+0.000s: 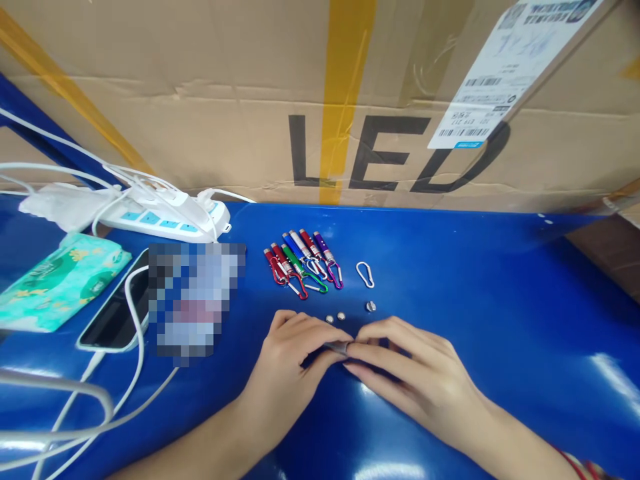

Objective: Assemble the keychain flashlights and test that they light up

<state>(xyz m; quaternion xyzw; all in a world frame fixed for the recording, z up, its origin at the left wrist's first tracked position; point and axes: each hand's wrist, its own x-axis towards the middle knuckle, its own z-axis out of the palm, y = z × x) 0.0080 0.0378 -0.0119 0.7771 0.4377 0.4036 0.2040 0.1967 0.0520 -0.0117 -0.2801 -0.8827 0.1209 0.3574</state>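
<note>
Both hands meet over the near middle of the blue table. Between the fingertips of my left hand (295,350) and my right hand (415,367) is a small grey flashlight body (338,347), mostly covered by the fingers. Two silver button cells (341,316) lie just beyond my left fingertips. To their right sits a small silver end cap (371,306), with a silver carabiner clip (365,274) farther back. A row of several keychain flashlights (303,257) in red, green, blue, silver and purple, with carabiners attached, lies behind the hands.
A large cardboard box (225,100) marked LED stands along the back. On the left are a white power strip (165,217), a green tissue pack (65,280), a phone (117,307) and a blurred-out object (197,300). White cables (137,333) loop over the table's left side.
</note>
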